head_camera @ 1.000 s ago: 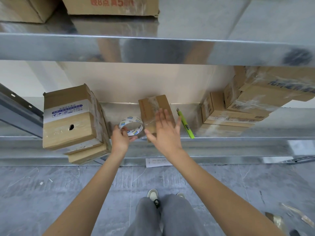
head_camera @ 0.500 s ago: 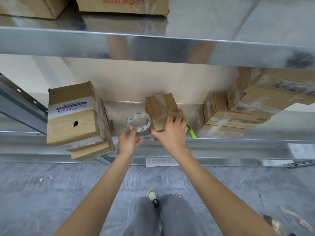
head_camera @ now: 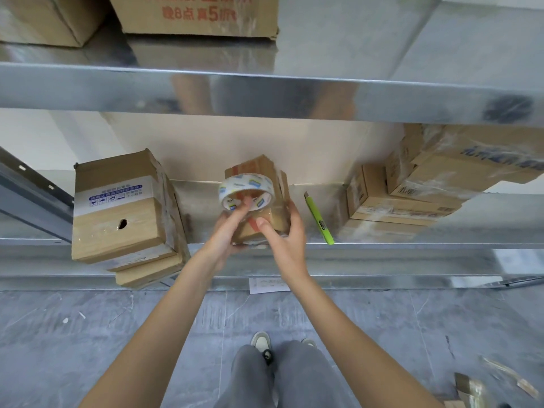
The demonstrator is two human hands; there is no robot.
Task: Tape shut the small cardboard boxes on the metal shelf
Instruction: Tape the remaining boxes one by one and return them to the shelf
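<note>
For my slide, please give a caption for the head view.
Left hand holds tape roll against small box; right hand grips it.

A green box cutter point(head_camera: 319, 219) lies on the shelf. A white paper slip point(head_camera: 269, 284) and tape scraps point(head_camera: 500, 378) lie on the grey floor point(head_camera: 88, 334).

Tape roll point(head_camera: 246, 191) now lifted over the small box point(head_camera: 266, 198) — right hand point(head_camera: 284, 237) grips the box's side
</note>
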